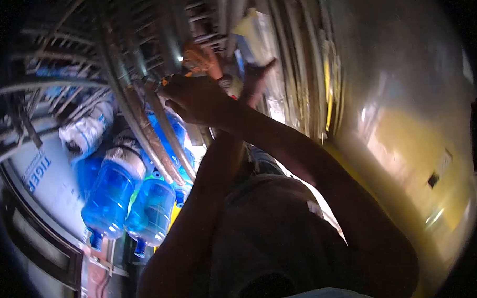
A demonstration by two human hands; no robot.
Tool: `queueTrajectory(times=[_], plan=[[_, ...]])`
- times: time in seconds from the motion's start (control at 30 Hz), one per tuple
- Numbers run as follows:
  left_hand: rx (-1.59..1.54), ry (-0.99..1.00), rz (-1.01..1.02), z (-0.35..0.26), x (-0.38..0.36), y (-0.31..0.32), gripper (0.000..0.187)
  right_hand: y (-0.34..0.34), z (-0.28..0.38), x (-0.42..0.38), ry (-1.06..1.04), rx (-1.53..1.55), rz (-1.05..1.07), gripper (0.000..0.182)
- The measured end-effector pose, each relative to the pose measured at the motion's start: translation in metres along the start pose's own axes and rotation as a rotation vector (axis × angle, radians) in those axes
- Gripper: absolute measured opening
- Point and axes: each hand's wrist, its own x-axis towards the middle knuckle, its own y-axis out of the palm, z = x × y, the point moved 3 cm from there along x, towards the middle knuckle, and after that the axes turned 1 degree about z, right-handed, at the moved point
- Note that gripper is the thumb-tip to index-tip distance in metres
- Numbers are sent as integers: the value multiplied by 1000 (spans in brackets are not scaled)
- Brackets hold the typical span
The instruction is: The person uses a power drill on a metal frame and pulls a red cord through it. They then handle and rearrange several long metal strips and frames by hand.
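The right hand [190, 95] curls near metal bars [153, 144], its hold unclear; the left hand [255, 84] looks open, fingers apart. Uncrossing the arms should give steadier control.

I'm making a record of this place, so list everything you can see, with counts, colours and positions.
Large bottles: at least two, clear blue, lower left
Wrapped bundle: one, whitish, above the bottles
Lettered panel: one, pale blue, reads "TIGER", far left
Long bars: many, grey-brown, top centre, count blurred
Racking: dark, upper left, count unclear
Orange item: one, blurred, near the hands
Large surface: one, grey and yellow, right
Clothing: dark, bottom centre
Forearms: two, in shadow, crossed, centre
Right hand: one, in shadow, upper centre
Left hand: one, blurred, to its right
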Motion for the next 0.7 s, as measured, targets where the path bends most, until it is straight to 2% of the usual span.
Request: queueTrajectory(times=[0.03, 0.1, 0.2, 0.23, 0.27, 0.3, 0.33, 0.37, 0.4, 0.47, 0.53, 0.57, 0.63, 0.67, 0.7], plan=[[-87, -13, 15, -9, -1, 0, 61, -35, 1, -26, 11, 52, -130, 21], [-207, -26, 51, -33, -3, 10, 60, -93, -28, -96, 221, 331, -416, 19], [-326, -53, 194, -69, -10, 44, 63, -179, -59, -218, 586, 187, -626, 11], [-263, -69, 148, -93, -28, 63, 65, -187, -84, -270, 604, -20, -658, 16], [-301, -27, 232, -98, -33, 74, 68, -192, -92, -313, 874, 112, -672, 21], [-341, 15, 312, -102, -36, 86, 70, -185, -110, -362, 918, 67, -656, 32], [-324, 7, 343, -113, -47, 104, 70, -181, -112, -395, 984, 69, -608, 34], [-327, 4, 293, -130, -65, 119, 72, -168, -105, -427, 1057, 87, -548, 37], [-328, 3, 245, -137, -79, 134, 74, -152, -98, -457, 1078, 103, -573, 37], [-402, 22, 342, -126, -82, 164, 72, -115, -102, -496, 1131, 67, -454, 39], [-434, 104, 358, -142, -91, 166, 71, -61, -133, -535, 1124, 137, -534, 41], [-406, 139, 328, -144, -98, 177, 71, -72, -109, -523, 1118, 194, -509, 39], [-372, 201, 500, -148, -103, 188, 70, -27, -153, -552, 944, -16, -578, 35], [-473, 192, 465, -151, -105, 190, 64, -16, -171, -562, 941, -50, -516, 34], [-582, 171, 438, -155, -111, 195, 59, -28, -156, -558, 945, -135, -438, 35]])
